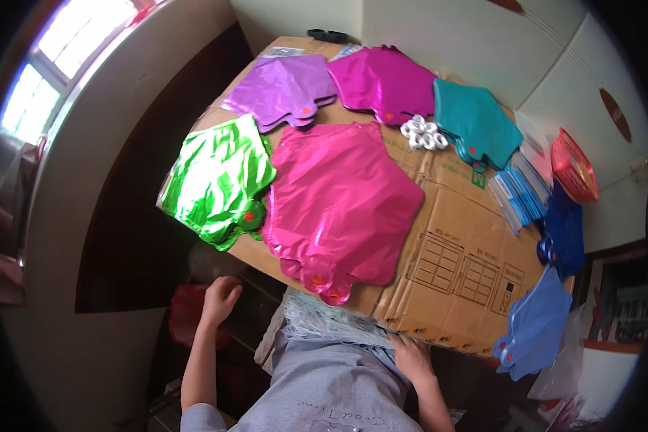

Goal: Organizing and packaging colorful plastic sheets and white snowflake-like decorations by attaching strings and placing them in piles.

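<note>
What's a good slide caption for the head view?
Pink foil pieces and other coloured foil stacks on cardboard; left hand clear of it, right hand by its near edge.

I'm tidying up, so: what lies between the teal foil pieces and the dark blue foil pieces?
Between the teal foil pieces and the dark blue foil pieces lies a cluster of light blue packs, in the head view.

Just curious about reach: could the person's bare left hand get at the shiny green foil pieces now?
Probably yes: the left hand is near the lower corner of the green foil pieces, and nothing visible stands between.
</note>
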`<state>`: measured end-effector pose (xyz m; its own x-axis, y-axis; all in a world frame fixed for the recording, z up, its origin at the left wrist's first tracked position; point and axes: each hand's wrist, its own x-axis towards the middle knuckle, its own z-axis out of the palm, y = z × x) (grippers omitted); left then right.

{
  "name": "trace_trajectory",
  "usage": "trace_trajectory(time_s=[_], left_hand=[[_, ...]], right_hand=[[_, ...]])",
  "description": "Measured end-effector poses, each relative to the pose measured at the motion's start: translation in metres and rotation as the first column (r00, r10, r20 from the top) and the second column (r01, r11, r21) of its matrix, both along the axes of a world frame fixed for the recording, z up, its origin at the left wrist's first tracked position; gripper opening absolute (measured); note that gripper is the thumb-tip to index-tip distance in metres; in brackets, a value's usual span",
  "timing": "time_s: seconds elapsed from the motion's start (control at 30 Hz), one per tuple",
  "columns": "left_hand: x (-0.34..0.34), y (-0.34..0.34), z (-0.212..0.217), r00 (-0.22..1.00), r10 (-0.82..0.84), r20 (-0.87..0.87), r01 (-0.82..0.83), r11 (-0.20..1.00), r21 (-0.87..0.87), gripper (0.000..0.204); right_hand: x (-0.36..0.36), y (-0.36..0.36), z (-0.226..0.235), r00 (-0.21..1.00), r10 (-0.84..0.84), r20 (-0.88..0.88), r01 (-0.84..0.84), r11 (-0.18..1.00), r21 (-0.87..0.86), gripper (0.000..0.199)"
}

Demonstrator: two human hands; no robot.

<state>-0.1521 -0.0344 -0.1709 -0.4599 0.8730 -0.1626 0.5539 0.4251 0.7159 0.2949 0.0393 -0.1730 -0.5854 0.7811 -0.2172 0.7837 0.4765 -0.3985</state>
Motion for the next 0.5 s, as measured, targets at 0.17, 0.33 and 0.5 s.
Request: trace_trajectory(time_s=[0.17,0.33,0.5], left_hand=[[0.007,-0.013,-0.044,0.993,-0.030,0.114,0.054,0.976,-0.213,0.024],[0.039,-0.006,-0.065,0.951,0.028,0.308,0.099,0.916,-0.389,0.036],[0.047,-0.015,-0.101,0.848,0.175,0.500,0.094,0.879,-0.467,0.041]], right_hand=[[0.002,0.007,-0.001,0.998,0.065,-0.013,-0.064,0.995,0.078,0.031],[0.005,0.010,0.002,0.996,0.075,0.053,-0.078,0.996,0.039,0.033],[0.008,0.009,0.004,0.995,0.049,0.084,-0.051,0.998,0.026,0.034]])
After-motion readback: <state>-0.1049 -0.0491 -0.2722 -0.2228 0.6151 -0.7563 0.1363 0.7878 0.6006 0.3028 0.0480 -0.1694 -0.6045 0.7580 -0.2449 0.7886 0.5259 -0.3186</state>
